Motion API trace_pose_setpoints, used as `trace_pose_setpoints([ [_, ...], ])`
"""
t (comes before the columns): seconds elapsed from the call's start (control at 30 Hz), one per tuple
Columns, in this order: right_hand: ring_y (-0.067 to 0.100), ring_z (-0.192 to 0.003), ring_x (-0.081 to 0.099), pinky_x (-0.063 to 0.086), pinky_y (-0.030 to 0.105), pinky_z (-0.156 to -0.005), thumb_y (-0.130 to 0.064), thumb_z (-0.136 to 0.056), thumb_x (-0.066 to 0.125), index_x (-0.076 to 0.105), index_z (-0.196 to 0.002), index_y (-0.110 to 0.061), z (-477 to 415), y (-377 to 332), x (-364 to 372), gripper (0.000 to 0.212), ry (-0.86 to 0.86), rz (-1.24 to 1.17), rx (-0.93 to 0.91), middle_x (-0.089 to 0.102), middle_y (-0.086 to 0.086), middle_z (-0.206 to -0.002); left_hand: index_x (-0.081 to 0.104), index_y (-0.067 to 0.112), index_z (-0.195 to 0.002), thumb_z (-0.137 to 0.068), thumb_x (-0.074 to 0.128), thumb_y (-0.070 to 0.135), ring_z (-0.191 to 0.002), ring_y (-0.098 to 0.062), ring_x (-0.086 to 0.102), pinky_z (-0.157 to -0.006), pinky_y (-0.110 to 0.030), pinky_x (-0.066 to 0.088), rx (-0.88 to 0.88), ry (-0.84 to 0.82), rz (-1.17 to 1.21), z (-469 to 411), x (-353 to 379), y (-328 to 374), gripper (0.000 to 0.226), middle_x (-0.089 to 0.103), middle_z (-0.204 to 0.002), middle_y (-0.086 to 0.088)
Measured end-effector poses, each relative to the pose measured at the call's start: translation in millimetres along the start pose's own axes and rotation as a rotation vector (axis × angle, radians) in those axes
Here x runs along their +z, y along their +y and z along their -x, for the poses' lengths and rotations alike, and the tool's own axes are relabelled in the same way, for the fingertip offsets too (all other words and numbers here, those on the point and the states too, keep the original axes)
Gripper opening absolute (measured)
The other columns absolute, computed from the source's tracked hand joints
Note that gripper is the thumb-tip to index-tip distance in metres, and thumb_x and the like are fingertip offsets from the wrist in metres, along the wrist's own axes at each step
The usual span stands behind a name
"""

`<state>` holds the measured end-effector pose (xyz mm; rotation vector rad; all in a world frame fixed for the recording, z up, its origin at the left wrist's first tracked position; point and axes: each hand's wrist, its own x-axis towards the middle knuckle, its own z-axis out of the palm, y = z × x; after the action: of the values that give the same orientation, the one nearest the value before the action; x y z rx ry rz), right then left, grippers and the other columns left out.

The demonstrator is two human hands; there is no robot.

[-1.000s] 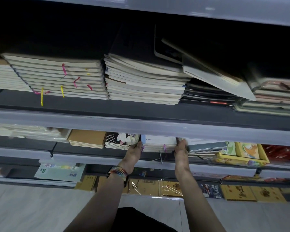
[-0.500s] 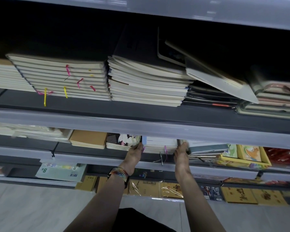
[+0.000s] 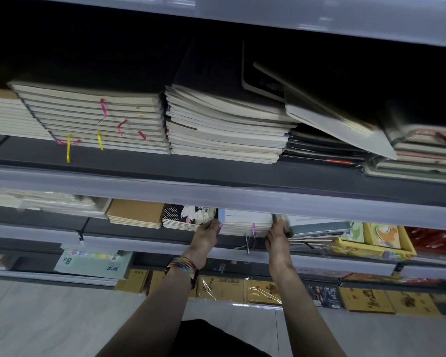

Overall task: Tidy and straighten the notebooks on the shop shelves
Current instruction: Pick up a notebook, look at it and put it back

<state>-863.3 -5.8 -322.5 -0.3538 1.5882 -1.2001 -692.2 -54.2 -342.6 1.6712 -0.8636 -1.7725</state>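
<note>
On the second shelf lies a stack of white notebooks (image 3: 245, 222) with pink ribbon markers hanging from its front. My left hand (image 3: 207, 234), a coloured braided band on its wrist, grips the stack's left edge. My right hand (image 3: 277, 231) grips its right edge. The fingertips of both hands are partly hidden behind the shelf's front strip (image 3: 242, 199). On the shelf above, a grey notebook (image 3: 340, 124) leans tilted across the black pile (image 3: 319, 148) and the pile to its right.
Beside the held stack lie a patterned black-and-white pile (image 3: 188, 215) and a brown pile (image 3: 135, 212) to the left, and grey-green books (image 3: 319, 226) and yellow boxes (image 3: 381, 238) to the right. The upper shelf carries cream stacks with ribbons (image 3: 101, 117). Lower shelves hold gold-covered books (image 3: 242, 289).
Both hands stay on the two sides of the white stack. Only the view has shifted slightly.
</note>
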Motion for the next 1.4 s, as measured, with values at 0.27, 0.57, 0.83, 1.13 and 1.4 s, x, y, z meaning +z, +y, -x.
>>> trace_pose_setpoints([
  [0.27,0.031,-0.146,0.032,0.021,0.052,-0.121,-0.066,-0.095,0.038,0.030,-0.155,-0.025,3,4,0,0.073,0.028,-0.027,-0.050,0.035,0.009,-0.159,0.066,0.031,-0.089,-0.096,0.040,0.062,-0.104,-0.023,0.068,-0.100,-0.045,0.052,0.218,0.141,-0.053,9,0,-6,0.041,0.073,-0.107,-0.005],
  [0.57,0.029,-0.143,0.037,0.021,0.050,-0.122,-0.058,-0.099,0.040,0.034,-0.153,-0.023,6,1,-2,0.065,0.016,-0.038,-0.052,0.040,0.010,-0.156,0.067,0.026,-0.084,-0.097,0.038,0.061,-0.098,-0.023,0.069,-0.095,-0.043,0.055,0.246,0.160,-0.081,21,2,5,0.047,0.074,-0.100,-0.006],
  [0.83,0.027,-0.141,0.040,0.024,0.047,-0.122,-0.059,-0.098,0.044,0.033,-0.154,-0.025,4,0,-4,0.066,0.003,-0.033,-0.052,0.042,0.008,-0.154,0.073,0.007,-0.096,-0.099,0.032,0.060,-0.090,-0.023,0.070,-0.082,-0.032,0.056,0.290,0.206,-0.207,32,4,8,0.067,0.075,-0.093,-0.009],
  [1.13,0.028,-0.144,0.035,0.020,0.052,-0.122,-0.064,-0.095,0.043,0.031,-0.154,-0.029,6,0,-5,0.070,0.001,-0.006,-0.052,0.037,0.007,-0.158,0.072,0.006,-0.095,-0.103,0.031,0.050,-0.083,-0.025,0.069,-0.068,-0.023,0.049,0.359,0.254,-0.351,38,6,12,0.061,0.072,-0.091,-0.009],
  [1.4,0.029,-0.144,0.034,0.020,0.057,-0.121,-0.075,-0.087,0.046,0.031,-0.154,-0.035,4,2,-6,0.080,0.007,0.010,-0.039,0.035,0.005,-0.159,0.068,0.017,-0.124,-0.089,0.072,0.023,-0.096,-0.006,0.068,-0.082,-0.016,0.052,0.523,0.212,-0.429,36,5,10,0.035,0.073,-0.114,0.003],
])
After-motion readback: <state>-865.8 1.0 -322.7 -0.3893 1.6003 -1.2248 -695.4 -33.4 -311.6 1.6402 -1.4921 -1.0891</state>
